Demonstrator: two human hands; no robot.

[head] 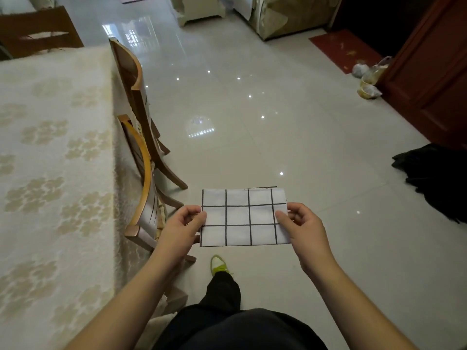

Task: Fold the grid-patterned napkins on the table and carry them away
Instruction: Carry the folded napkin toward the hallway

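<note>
A folded white napkin with a black grid [243,218] is held flat in the air above the tiled floor, in front of my body. My left hand [183,227] pinches its left edge between thumb and fingers. My right hand [302,224] pinches its right edge the same way. A second layer's edge peeks out along the napkin's far side. The table [50,147], covered with a cream flowered cloth, lies to my left, and I see no napkin on the part of it in view.
Two wooden chairs [141,137] stand tucked against the table's right side. A dark heap of cloth [434,178] lies on the floor at right, beside a red-brown door [434,79]. Bags [369,77] and a red mat [343,50] lie farther back. My foot [218,265] is on the glossy tiles.
</note>
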